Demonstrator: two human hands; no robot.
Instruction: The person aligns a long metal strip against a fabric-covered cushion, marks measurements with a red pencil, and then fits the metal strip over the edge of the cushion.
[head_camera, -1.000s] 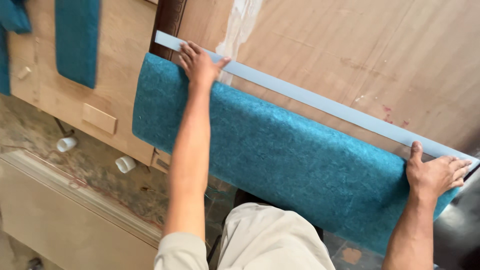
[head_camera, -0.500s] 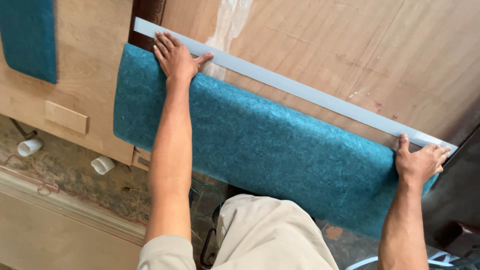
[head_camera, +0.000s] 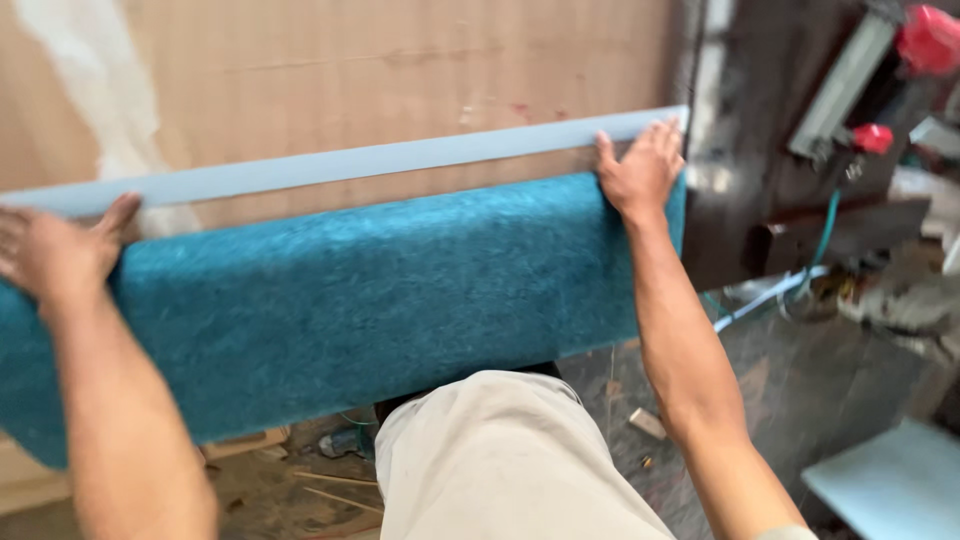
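Teal upholstered panel (head_camera: 380, 300): long, fuzzy-covered, lying across the near edge of the plywood desk (head_camera: 380, 70) and hanging down over that edge toward the person; it spans nearly the whole view from the left border to the dark post at right. Pale blue strip (head_camera: 400, 157): thin, flat, running along the panel's upper edge, lying on the plywood just beyond the panel. Left hand (head_camera: 55, 250): at the panel's left end, palm down and fingers spread over its upper edge, thumb reaching toward the strip, pressing flat rather than clenched. Right hand (head_camera: 640, 175): at the panel's right end, fingers spread flat over the panel's top corner, fingertips touching the strip. Beige trousers (head_camera: 500, 460): below the panel's middle. Red-handled tools (head_camera: 925, 40): well to the right of the panel, blurred. Wood scraps (head_camera: 645, 422) on the floor: below the panel's right end.
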